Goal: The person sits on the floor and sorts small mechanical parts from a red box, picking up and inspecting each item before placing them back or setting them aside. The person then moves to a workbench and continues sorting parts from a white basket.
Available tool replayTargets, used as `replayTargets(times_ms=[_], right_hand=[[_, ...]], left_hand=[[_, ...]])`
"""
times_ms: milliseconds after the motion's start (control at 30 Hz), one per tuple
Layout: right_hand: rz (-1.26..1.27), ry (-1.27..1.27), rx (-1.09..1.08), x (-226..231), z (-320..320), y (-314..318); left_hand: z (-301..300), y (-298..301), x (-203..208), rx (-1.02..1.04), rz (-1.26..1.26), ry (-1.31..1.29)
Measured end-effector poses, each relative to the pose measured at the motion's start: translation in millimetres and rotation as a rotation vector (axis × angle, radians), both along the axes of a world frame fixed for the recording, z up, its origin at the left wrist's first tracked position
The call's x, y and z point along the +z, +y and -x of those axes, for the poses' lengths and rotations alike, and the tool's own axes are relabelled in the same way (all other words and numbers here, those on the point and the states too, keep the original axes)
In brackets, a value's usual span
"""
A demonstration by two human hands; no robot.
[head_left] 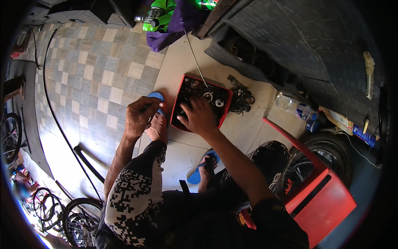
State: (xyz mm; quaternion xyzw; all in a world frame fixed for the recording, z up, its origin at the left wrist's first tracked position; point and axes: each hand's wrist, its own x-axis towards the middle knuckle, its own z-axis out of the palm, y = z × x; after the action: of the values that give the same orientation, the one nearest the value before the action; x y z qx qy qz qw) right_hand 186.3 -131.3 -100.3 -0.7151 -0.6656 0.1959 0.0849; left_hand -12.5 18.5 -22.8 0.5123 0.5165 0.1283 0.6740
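Through the head view I am watching the right hand [200,116] reaching over the near edge of the red tray [226,110], its fingers spreading among the dark parts [194,85]; I can't tell whether they are gripping any. The tray is sitting on the pale floor [176,62], ahead of the feet. The left hand [139,115] is hovering outside the tray's left edge, just beside the left foot [157,128], thumb and fingertips pressing together; what they may be pinching I can't make out.

A thin rod [195,58] is slanting over the far edge, its tip resting inside. A dark heap [241,100] is crowding the right edge. Beyond, a purple bag [159,40] is bounding the far side, while a red chair [321,203] is hemming the near right. The widest room is running leftward over the checkered floor [103,62], toward a long black hose [44,79].
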Motion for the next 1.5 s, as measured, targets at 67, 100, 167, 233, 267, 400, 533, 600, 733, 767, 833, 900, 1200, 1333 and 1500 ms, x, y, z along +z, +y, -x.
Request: replayTargets(times_ms=[67,100,167,233,267,400,533,600,733,767,833,900,1200,1333,1500], right_hand=[[0.0,0.007,-0.005,8,6,-14],[0.021,0.009,-0.003,12,9,-19],[0.035,-0.012,0.01,22,13,-28],[0.112,-0.016,0.028,32,11,-32],[0.182,0.02,0.017,37,10,-31],[0.369,0.012,-0.025,55,-3,-19],[0.421,-0.091,-0.061,51,-23,4],[0.261,-0.154,-0.065,37,-28,15],[0.074,-0.241,0.041,8,-27,17],[0.112,-0.276,0.096,4,-25,13],[0.082,-0.167,0.075,1,-19,1],[0.1,-0.102,0.065,3,-13,-8],[0.285,0.205,-0.066,26,-6,-9],[0.065,-0.081,-0.149,9,-13,14],[0.044,-0.128,-0.109,-15,-16,42]], left_hand=[[0,2,0,-0.017,-0.004,0.037],[1,3,1,-0.023,-0.007,0.02],[4,3,2,-0.047,0.002,0.063],[3,1,1,-0.035,0.001,0.071],[3,0,0,-0.032,-0.006,0.072],[4,-2,-6,-0.038,0.01,0.073],[7,-3,-12,-0.053,-0.017,0.043],[9,-4,-14,-0.068,-0.032,0.045],[10,-4,-18,-0.105,-0.063,0.034],[9,-4,-19,-0.114,-0.072,0.022],[9,-4,-20,-0.111,-0.077,0.008],[8,-3,-19,-0.111,-0.065,0.022],[7,-2,-16,-0.112,-0.05,0.027],[8,-3,-17,-0.12,-0.051,0.029],[8,-3,-16,-0.116,-0.031,0.034]])
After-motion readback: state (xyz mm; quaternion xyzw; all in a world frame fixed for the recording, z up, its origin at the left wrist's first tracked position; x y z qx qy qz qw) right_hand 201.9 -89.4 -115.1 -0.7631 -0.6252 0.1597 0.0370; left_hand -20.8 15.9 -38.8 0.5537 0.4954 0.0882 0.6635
